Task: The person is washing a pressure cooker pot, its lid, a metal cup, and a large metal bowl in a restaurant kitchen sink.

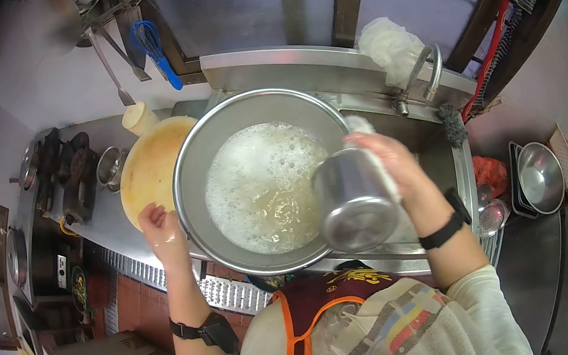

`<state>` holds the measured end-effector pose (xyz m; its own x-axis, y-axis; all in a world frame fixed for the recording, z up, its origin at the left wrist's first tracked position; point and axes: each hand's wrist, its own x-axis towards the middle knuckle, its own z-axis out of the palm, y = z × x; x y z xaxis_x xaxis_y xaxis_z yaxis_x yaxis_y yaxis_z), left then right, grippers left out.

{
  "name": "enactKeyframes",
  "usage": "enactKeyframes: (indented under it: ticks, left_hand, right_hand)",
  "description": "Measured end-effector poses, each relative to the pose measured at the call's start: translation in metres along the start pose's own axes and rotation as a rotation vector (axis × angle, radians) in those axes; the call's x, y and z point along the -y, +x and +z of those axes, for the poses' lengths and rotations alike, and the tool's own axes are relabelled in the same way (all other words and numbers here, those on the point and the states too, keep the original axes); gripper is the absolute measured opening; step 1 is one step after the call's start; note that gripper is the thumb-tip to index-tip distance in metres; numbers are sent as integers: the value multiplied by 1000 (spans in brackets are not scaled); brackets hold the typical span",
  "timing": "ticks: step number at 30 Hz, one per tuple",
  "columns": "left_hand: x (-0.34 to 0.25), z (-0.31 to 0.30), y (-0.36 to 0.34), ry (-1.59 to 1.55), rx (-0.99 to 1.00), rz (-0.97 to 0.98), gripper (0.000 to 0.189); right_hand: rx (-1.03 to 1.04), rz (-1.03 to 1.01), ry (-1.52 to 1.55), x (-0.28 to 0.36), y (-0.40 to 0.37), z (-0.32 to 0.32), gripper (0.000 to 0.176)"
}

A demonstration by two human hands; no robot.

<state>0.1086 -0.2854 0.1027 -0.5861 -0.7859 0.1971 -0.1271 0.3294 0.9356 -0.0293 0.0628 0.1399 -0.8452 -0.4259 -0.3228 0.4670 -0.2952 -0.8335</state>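
A large steel basin [186,155] holds cloudy, foamy water with bubbles on its surface. My right hand [398,161] grips a steel pot [357,203], tipped over the basin's right rim with its bottom facing me. White cloth-like material [375,157] shows between that hand and the pot. The pot's mouth is turned away toward the water. Just outside the basin's left rim, my left hand [162,231] is wet, its fingers curled in with nothing visible in them. It overlaps the lower edge of a round cutting board [148,167].
Behind the basin's right side lies a sink with a curved faucet [433,73]; a white mesh bag [389,46] hangs beside it. A blue whisk [154,50] hangs on the back wall. Stove burners [77,177] stand left, a metal bowl [540,174] right.
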Motion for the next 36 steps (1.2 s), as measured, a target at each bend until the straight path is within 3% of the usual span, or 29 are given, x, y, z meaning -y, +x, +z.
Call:
enactKeyframes:
  ticks: [2,5,10,22,25,28,32,36]
  left_hand:
    - [12,-8,3,123,-72,-101,35]
    - [32,-10,3,-81,203,-445,38]
    - [26,12,-14,-448,276,-534,37]
    - [72,14,-5,-864,281,-671,34]
    - [39,15,-14,-934,243,-715,37]
    - [22,9,-11,-940,308,-717,41]
    - [-12,10,-12,-920,379,-649,42]
    - [-53,20,-19,-836,417,-476,42]
  right_hand:
    - [-129,-52,35,15,-21,-15,29]
    - [-280,-86,80,22,-42,-47,29]
    - [-444,-151,50,7,-61,-82,29]
    - [-490,-232,-52,-33,-61,-117,34]
    - [-638,-258,-161,-42,-63,-128,45]
    - [-610,-216,-141,-44,-75,-134,64]
    - [-757,-209,-108,-48,-89,-132,77]
    - [-751,-194,-67,-57,-101,-152,85]
